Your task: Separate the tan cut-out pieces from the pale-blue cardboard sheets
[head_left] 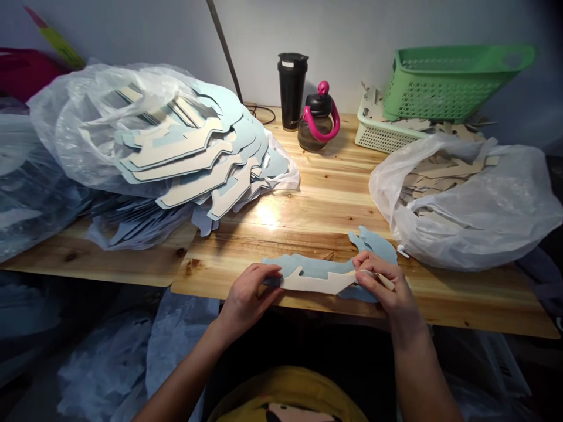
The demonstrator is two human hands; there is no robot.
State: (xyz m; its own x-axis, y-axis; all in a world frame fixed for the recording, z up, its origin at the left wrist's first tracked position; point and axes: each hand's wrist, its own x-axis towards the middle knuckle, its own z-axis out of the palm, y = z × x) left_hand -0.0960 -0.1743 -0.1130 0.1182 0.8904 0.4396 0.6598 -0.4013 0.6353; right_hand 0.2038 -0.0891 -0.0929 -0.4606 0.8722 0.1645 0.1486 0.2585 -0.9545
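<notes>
A cream cut-out strip point(314, 283) lies along the edge of a light-blue cut-out piece point(314, 267) near the table's front edge. My left hand point(250, 290) pinches the left end of the strip between thumb and fingers. At the strip's right end, my right hand point(383, 282) is closed with its thumb and fingertips on it. Whether the right fingers also grip the blue layer is hidden. More of the light-blue material point(380, 246) spreads out behind and under my right hand.
A plastic bag point(57, 111) at left spills stacked blue-and-cream cut-outs point(176, 146). At the back stand a black tumbler point(292, 94) and a bottle with a pink handle point(316, 123). A green basket point(448, 82) sits on a pale basket point(382, 132), behind another plastic bag point(497, 217) of beige pieces.
</notes>
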